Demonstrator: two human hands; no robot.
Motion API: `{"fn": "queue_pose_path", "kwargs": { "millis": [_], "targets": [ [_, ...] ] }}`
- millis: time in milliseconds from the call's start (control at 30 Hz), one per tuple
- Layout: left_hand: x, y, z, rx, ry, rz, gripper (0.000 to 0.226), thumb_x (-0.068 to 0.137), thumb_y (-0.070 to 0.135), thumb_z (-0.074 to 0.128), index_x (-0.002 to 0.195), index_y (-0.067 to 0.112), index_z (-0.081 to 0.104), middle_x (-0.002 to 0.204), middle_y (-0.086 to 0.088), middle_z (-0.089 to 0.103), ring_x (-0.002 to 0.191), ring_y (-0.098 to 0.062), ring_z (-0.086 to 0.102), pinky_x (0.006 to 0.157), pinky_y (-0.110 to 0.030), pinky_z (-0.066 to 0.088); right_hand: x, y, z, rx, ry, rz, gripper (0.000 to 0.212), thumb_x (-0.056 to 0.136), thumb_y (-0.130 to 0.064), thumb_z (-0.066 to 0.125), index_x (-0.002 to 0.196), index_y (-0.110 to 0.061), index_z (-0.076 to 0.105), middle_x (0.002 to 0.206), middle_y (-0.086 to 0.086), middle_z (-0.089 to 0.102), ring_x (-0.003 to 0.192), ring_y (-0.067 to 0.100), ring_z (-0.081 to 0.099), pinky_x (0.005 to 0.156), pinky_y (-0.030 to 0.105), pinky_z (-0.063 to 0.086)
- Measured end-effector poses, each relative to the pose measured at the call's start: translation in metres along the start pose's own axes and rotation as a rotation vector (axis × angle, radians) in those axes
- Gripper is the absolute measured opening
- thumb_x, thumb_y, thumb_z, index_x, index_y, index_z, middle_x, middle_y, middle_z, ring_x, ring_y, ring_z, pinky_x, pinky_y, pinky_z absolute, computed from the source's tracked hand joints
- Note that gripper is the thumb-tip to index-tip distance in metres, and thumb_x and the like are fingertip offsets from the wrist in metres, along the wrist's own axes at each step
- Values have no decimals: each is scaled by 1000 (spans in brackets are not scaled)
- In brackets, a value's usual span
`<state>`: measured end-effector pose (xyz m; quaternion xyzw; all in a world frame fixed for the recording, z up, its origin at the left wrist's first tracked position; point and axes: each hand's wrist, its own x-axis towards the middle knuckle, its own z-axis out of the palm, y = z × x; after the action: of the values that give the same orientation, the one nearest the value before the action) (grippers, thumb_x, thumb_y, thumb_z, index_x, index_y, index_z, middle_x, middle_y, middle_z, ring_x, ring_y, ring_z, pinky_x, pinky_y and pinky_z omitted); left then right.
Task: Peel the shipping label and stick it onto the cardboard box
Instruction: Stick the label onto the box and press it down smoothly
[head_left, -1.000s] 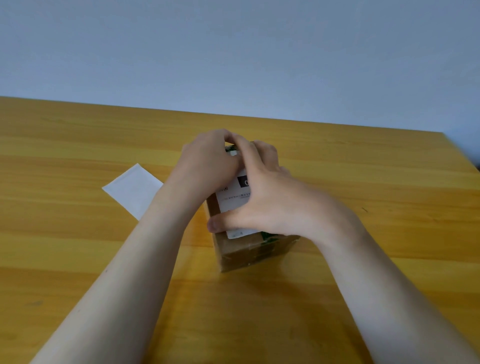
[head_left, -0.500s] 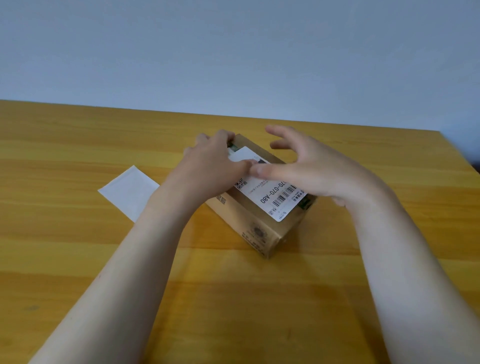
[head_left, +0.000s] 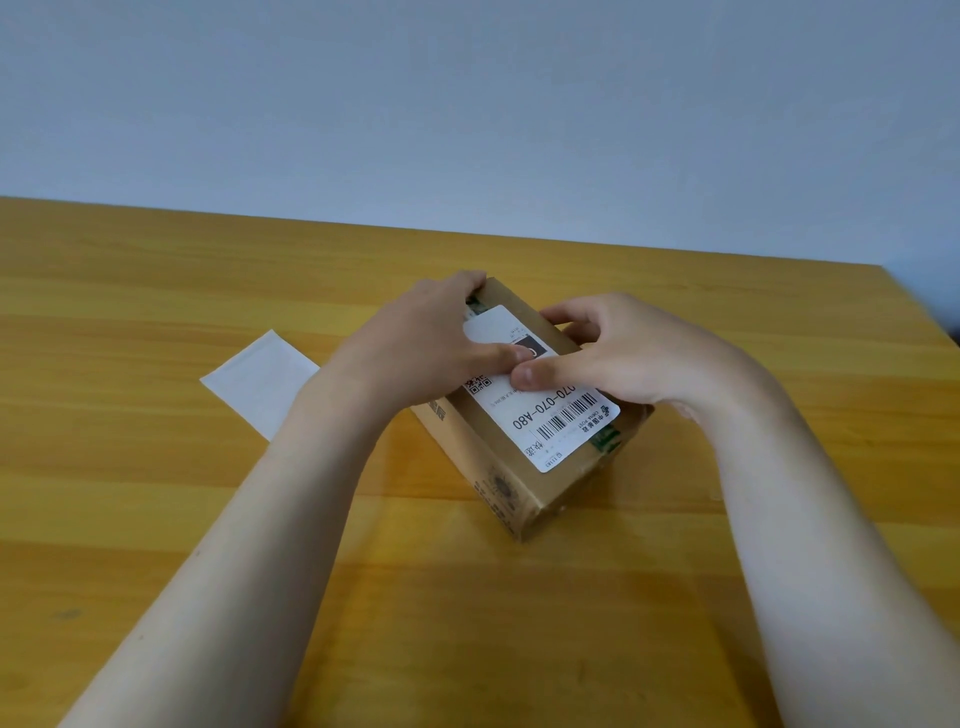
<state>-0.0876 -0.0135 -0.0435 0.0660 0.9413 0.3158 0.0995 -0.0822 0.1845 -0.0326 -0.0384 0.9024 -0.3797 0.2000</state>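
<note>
Already flat on the cardboard box (head_left: 524, 483), the thin, floppy shipping label (head_left: 550, 410) looks crease-prone, so both thumbs press mid-sheet while left hand (head_left: 426, 338) and right hand (head_left: 639, 353) curl over box edges at ten and two o'clock.
</note>
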Motion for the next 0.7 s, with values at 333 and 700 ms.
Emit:
{"fn": "queue_pose_path", "kwargs": {
  "millis": [333, 700],
  "targets": [
    [4, 1, 7, -89, 165, -88, 55, 82, 55, 78, 125, 27, 59, 92, 14, 56, 84, -11, 56, 64, -21, 42, 13, 6, 8, 3, 177, 31, 52, 68, -67, 86, 92, -23, 71, 82, -7, 81, 75, 12, 78, 67, 33, 52],
    [4, 1, 7, 12, 235, -152, 43, 81, 62, 71, 99, 25, 60, 93, 6, 66, 90, -23, 63, 61, -33, 39, 10, -1, 15, -82, 248, 15, 60, 72, -72, 80, 63, -20, 53, 48, -12, 52, 49, 11, 48, 55, 32, 31]
  ]
}}
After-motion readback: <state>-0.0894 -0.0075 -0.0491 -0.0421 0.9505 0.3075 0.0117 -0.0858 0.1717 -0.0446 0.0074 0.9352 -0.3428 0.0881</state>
